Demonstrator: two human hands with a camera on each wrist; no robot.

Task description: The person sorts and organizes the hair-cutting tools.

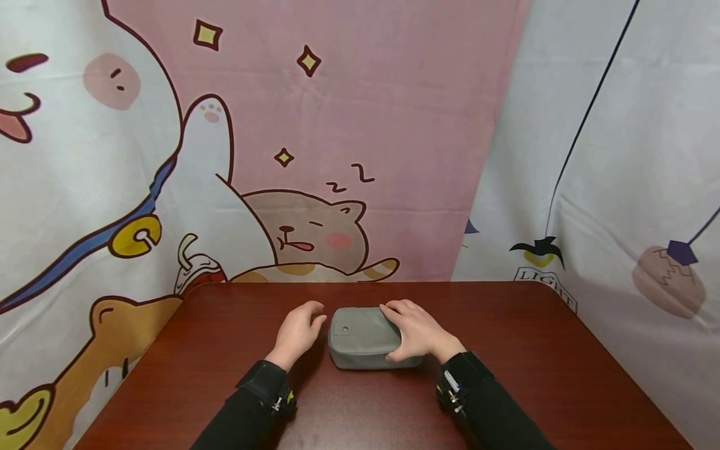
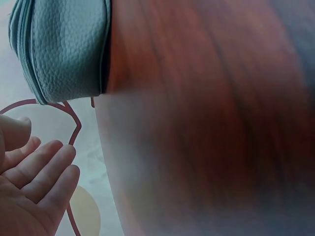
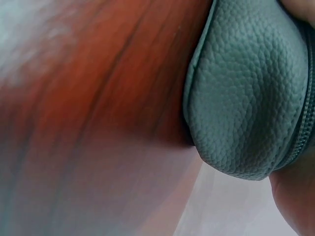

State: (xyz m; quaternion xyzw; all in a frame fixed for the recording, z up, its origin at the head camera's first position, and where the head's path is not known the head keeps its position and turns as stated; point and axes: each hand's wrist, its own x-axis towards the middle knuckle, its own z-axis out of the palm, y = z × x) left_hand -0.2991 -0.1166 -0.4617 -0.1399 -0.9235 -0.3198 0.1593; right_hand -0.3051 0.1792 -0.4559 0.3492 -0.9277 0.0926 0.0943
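Note:
A grey-green pebbled leather zip pouch lies on the brown table, a small round stud on its top. My right hand grips its right end, thumb on the near side and fingers over the far side. In the right wrist view the end of the pouch is dented, with a zipper along its edge. My left hand is held just left of the pouch, apart from it. Its fingers are relaxed and hold nothing in the left wrist view.
The brown wood-grain table reaches back to a cloth backdrop printed with cartoon animals. Another white printed cloth hangs on the right. Dark sleeves with wrist-worn gear cover both forearms.

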